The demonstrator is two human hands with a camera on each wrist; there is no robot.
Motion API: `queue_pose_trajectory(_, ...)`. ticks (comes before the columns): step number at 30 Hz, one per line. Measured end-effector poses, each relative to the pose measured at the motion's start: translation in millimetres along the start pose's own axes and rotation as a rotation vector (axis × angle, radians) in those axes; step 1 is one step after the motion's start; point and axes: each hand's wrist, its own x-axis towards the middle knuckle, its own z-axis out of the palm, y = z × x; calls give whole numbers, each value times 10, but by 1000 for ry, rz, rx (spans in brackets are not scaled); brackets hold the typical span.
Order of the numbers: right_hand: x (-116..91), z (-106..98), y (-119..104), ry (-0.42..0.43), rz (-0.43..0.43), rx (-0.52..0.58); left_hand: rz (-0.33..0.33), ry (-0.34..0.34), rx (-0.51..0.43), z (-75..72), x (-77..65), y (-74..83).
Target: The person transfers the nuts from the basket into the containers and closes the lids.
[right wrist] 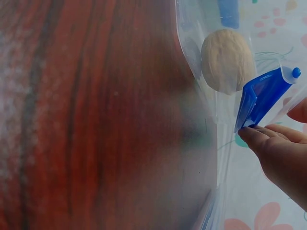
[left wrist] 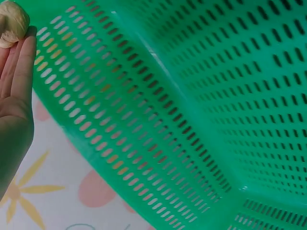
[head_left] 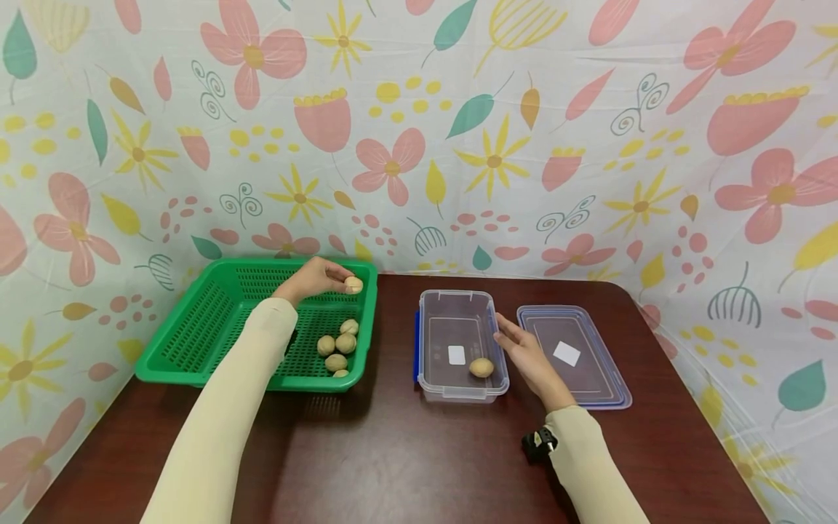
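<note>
My left hand (head_left: 313,279) pinches a walnut (head_left: 353,285) at its fingertips, above the right part of the green basket (head_left: 190,375). In the left wrist view that walnut (left wrist: 14,23) shows at the upper left corner. Several walnuts (head_left: 345,343) lie in the basket's right end. The fingers of my right hand (head_left: 529,356) touch the right side of a clear plastic box (head_left: 437,306). One walnut (head_left: 481,367) sits inside the box near its front right corner. In the right wrist view, the fingertips meet a blue latch (right wrist: 264,98) that hangs outward.
A clear lid (head_left: 596,364) with a blue edge and a white label lies flat to the right of the box. The dark wooden table (head_left: 393,451) ends at a flower-patterned sheet (head_left: 406,109) behind it.
</note>
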Motion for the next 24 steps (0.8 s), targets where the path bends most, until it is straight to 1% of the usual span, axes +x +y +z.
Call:
queue_pose_trajectory(3,3,-1,-5,0,-6,-6,9,18,-8,-6,15,72)
queue_pose_trajectory(9,-8,2,-12,-3,6,-12,30,31,-25,10,30,259)
queue_pose_trajectory(15,-8,4,-12,-5,-2,-5,91,48,-16,55,45,453)
queue_pose_trajectory(17,-5,0,-9,-6,-6,-4,101,51,-14,72,63,510)
queue_pose_trajectory(21,0,-8,-1,-7,-12,-4,98,52,-48,115,104,640)
queue_pose_trajectory(24,3,1,-1,-4,-8,-2,120,53,-72,153,128,741)
